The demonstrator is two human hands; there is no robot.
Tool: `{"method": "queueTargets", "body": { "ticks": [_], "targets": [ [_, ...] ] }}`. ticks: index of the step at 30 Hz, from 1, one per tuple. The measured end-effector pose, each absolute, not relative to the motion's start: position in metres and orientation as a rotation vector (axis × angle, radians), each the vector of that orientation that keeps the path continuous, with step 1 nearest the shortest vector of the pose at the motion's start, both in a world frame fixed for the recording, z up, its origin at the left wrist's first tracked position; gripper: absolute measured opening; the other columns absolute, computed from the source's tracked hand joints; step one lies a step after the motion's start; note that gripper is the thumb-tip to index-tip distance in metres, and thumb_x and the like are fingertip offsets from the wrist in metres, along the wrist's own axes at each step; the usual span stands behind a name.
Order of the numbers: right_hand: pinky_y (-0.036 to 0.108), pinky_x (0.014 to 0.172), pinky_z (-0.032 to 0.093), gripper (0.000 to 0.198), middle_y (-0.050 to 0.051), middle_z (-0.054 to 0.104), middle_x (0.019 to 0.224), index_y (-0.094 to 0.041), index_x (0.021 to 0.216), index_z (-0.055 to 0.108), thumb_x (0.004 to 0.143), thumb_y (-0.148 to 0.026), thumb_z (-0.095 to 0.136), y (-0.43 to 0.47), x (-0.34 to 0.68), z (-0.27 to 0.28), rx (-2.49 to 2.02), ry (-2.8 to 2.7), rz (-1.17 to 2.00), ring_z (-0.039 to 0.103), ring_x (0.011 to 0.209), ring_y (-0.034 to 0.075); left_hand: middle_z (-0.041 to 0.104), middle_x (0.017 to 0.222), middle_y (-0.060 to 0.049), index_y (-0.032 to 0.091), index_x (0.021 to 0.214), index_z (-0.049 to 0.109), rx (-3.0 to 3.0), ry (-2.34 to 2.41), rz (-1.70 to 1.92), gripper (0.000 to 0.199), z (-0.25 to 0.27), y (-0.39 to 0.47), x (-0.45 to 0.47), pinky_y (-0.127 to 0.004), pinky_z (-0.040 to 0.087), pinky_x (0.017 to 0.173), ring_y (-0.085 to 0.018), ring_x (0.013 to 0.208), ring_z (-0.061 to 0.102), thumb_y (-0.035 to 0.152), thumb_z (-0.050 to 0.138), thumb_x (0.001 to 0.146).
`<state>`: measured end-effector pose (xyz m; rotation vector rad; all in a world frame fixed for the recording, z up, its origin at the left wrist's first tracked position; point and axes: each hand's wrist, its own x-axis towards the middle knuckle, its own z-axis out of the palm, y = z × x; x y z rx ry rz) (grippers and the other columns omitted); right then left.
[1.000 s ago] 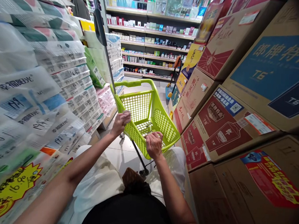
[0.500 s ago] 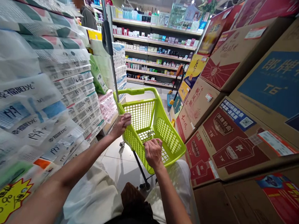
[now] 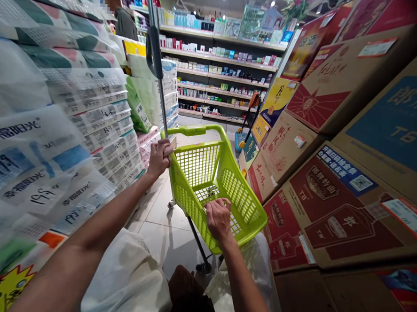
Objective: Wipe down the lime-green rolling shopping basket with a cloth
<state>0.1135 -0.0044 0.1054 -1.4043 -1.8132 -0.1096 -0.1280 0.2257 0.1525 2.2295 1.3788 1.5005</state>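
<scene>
In front of me stands a lime-green shopping cart [image 3: 224, 176] with a lattice basket on dark legs with wheels. My left hand [image 3: 160, 157] is closed at the basket's far-left rim, close to the foot of a tall grey pole. That pole [image 3: 162, 101] carries a black grip [image 3: 154, 54] and rises beside the cart's handle [image 3: 192, 130]. My right hand [image 3: 219, 218] is curled over the near rim of the basket, its fingertips partly hidden on the inner side. Some small dark thing on the basket floor is too small to name.
Stacked plastic-wrapped paper packs [image 3: 53, 151] line the left side. Cartons [image 3: 347, 197] form a wall on the right, close to the cart. Shelves of small boxes [image 3: 222, 53] cross the back. A blue trolley [image 3: 241, 140] stands by the cartons; a person [image 3: 124, 24] is at far left.
My left hand has shifted left and slightly up along the rim. The cart and my right hand sit slightly farther right and lower in view, and the cartons have shifted right too.
</scene>
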Motion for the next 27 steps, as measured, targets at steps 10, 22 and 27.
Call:
{"method": "queueTargets", "body": {
  "ticks": [10,22,27],
  "targets": [
    [0.038,0.106,0.027,0.042,0.001,0.072,0.081,-0.023,0.075,0.061,0.106,-0.019,0.033,-0.015,0.125,0.112,-1.56,-1.815,-0.085,0.061,0.086,0.018,0.045,0.135,-0.016,0.017,0.134,0.055,1.447,1.64,1.767,0.06,0.114,0.2,-0.084,-0.055,0.032,0.126,-0.035,0.139,0.044,0.006,0.056,0.075],
    [0.038,0.108,0.025,0.043,0.0,0.076,0.085,-0.024,0.081,0.066,0.107,-0.024,0.033,-0.021,0.155,0.108,-1.608,-1.688,0.007,0.062,0.09,0.018,0.048,0.124,-0.012,0.02,0.11,0.056,1.497,1.474,1.739,0.04,0.105,0.173,-0.054,-0.053,0.033,0.125,-0.031,0.131,0.048,0.005,0.061,0.073],
    [0.038,0.107,0.026,0.043,0.0,0.077,0.083,-0.024,0.079,0.067,0.106,-0.023,0.033,-0.03,0.168,0.108,-1.639,-1.649,0.011,0.062,0.087,0.018,0.05,0.125,-0.012,0.022,0.105,0.053,1.503,1.456,1.807,0.036,0.091,0.144,-0.04,-0.052,0.034,0.123,-0.03,0.129,0.048,0.004,0.059,0.074]
  ]
}}
